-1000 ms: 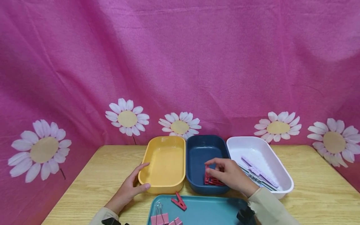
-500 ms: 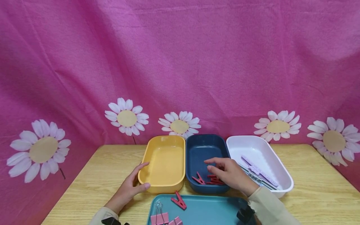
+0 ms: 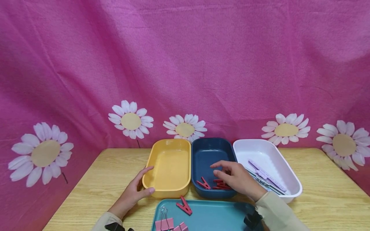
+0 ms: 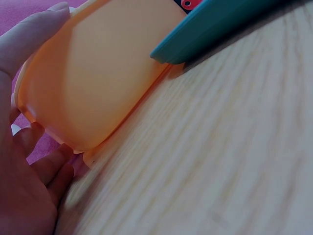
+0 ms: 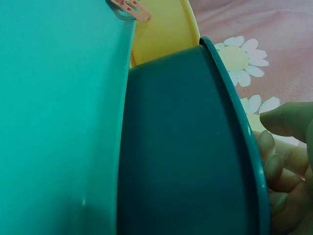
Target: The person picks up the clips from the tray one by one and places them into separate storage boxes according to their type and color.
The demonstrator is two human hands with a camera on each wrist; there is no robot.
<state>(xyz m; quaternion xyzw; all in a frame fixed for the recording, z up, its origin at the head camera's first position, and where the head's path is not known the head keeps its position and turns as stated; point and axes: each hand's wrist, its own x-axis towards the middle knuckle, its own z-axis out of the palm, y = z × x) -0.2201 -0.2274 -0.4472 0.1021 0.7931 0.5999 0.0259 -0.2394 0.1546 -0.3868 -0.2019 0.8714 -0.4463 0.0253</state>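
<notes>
Left hand [image 3: 131, 192] gripped yellow bin [image 3: 170, 162] at near left rim; right hand [image 3: 238, 178], empty, thumb and forefinger parted, hovered above red clothespins [image 3: 204, 183] in near end of navy bin [image 3: 203, 162]

I see plain beige cloth both sides: left sleeve [image 3: 105, 222], right sleeve [image 3: 278, 211]. Black, blocky wrist unit [image 3: 253, 219] sits at the right sleeve's end; another black piece [image 3: 114, 226] by the left sleeve's end (head view's lower edge crops it, can't read full shape).
</notes>
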